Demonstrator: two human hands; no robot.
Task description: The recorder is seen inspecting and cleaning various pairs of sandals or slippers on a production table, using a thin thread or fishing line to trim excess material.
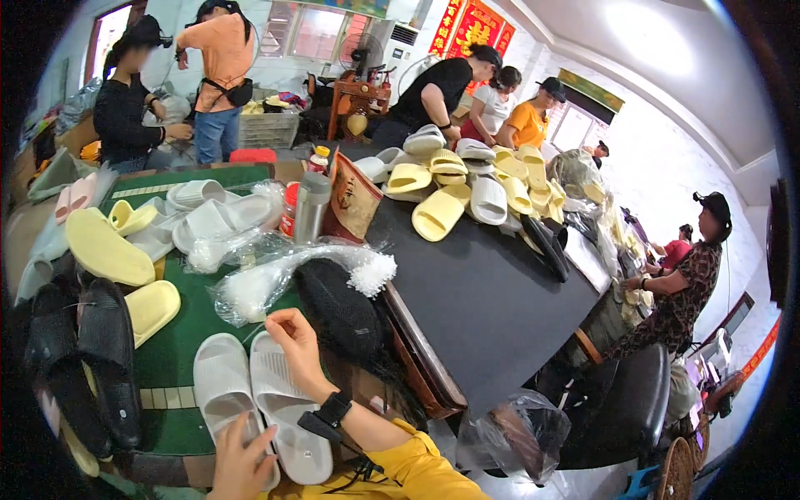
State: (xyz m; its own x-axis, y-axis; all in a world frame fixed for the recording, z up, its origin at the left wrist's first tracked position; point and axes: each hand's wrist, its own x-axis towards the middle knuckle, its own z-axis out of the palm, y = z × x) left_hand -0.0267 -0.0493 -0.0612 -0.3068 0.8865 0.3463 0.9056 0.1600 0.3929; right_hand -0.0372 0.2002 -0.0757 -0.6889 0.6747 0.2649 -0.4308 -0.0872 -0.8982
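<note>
A pair of light grey slippers, the left slipper [221, 367] and the right slipper [302, 442], lies side by side on the green table top, toes pointing away from me. My left hand [240, 462] rests over the heel part of the left slipper with its fingers spread. Above the toe of the right slipper, my right hand [298, 350] is closed in a pinch, apparently on a thin pale strand too fine to identify. Just beyond it lies a clear plastic bag [246, 292] with white contents. A bundle of small white pieces [371, 273] spills at its other end.
Black slippers [108, 358] and yellow slippers [154, 312] lie at left. A steel flask [312, 207] and a brown packet [352, 196] stand behind the bag. Piled slippers [437, 212] cover the dark table's [492, 292] far side. Several people work around the room.
</note>
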